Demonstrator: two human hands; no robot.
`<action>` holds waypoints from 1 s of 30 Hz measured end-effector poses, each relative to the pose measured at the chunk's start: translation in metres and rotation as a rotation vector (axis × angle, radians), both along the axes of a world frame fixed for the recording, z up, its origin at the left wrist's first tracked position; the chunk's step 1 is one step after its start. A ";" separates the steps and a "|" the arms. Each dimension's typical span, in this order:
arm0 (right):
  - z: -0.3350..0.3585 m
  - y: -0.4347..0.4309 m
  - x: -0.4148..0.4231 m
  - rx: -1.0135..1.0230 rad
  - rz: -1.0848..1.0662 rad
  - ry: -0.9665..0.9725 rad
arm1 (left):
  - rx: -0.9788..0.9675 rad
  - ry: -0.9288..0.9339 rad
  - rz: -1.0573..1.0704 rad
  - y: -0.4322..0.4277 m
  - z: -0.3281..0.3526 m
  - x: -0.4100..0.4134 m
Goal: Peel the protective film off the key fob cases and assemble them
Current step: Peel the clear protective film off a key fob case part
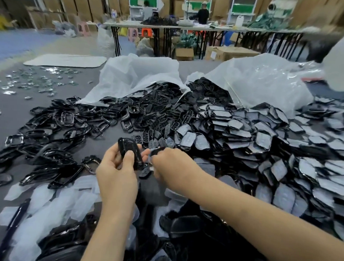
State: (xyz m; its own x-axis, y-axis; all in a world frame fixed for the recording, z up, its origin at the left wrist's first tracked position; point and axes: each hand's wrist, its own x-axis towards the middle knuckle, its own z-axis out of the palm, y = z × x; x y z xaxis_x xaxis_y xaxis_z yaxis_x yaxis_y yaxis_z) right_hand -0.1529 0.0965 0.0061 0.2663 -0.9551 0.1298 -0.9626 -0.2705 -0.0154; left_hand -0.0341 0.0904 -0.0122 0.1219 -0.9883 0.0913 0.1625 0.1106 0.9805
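In the head view, the job is looking far from finished: a heap of film-covered cases (pixel 266 147) is waiting on the right, and peeled films (pixel 49 201) are lying near the person. The left hand (pixel 118 171) is gripping a black key fob case (pixel 126 148), thumb clamped across it and fingers curled behind. Just beside it, the right hand (pixel 171 166) is pinching what looks like a film tab (pixel 155 151).

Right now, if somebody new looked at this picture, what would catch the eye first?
First, the huge heap of film-covered cases spilling from a white bag on the right. At centre, the left hand grips a black case, while the right hand pinches a small dark piece beside it.
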 end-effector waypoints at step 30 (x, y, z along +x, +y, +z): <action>0.007 0.094 -0.064 -0.249 -0.384 -1.959 | 0.156 0.337 -0.725 0.062 0.013 -0.052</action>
